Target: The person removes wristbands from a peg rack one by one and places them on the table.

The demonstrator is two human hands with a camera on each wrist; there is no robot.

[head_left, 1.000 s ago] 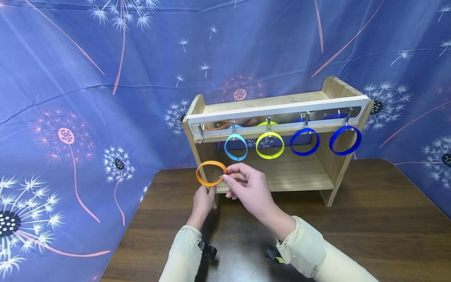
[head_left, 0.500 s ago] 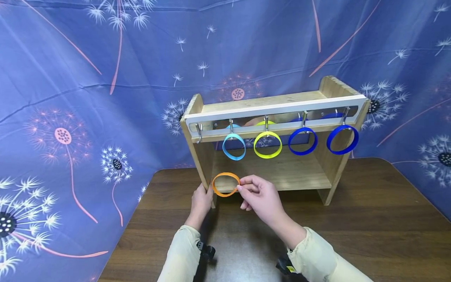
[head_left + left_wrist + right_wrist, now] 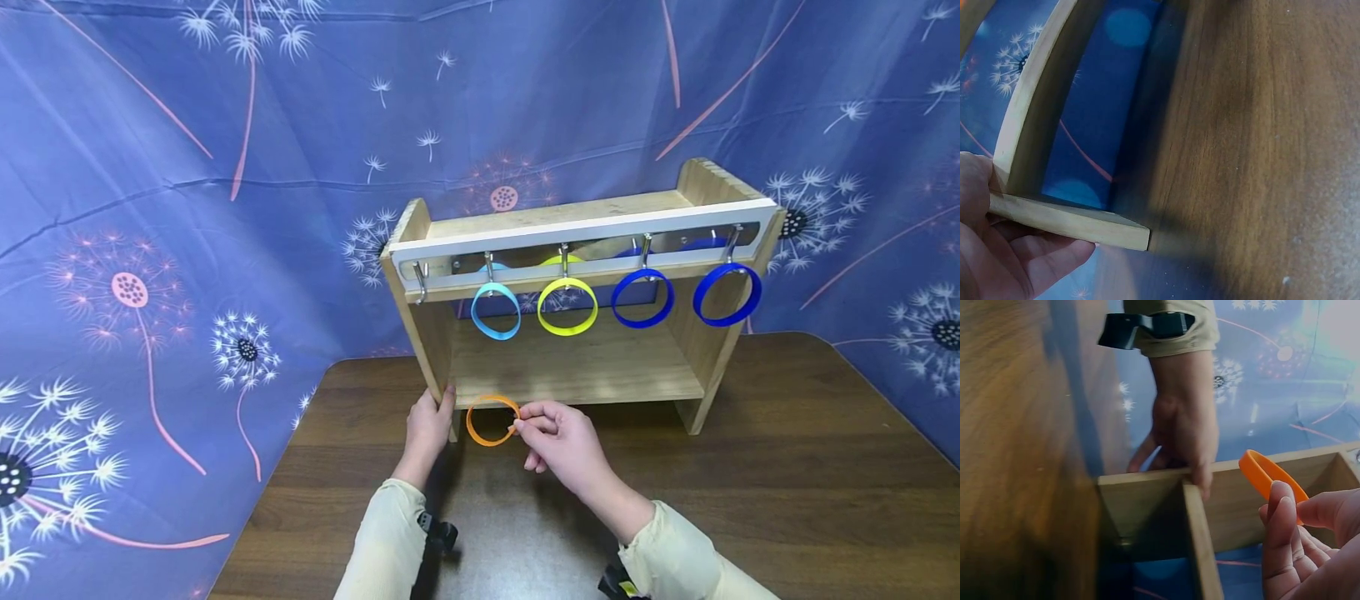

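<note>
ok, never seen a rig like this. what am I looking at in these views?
There's no machine here: a person works with two bare hands. The wide picture comes from a head-worn camera looking forward and down; the others come from cameras on each wrist. A wooden shelf stands on a brown table before a blue printed cloth. The left hand grips the shelf's left side; the right hand pinches an orange ring. On metal hooks hang a light blue ring, a yellow ring and two dark blue rings. The leftmost hook carries no ring.
</note>
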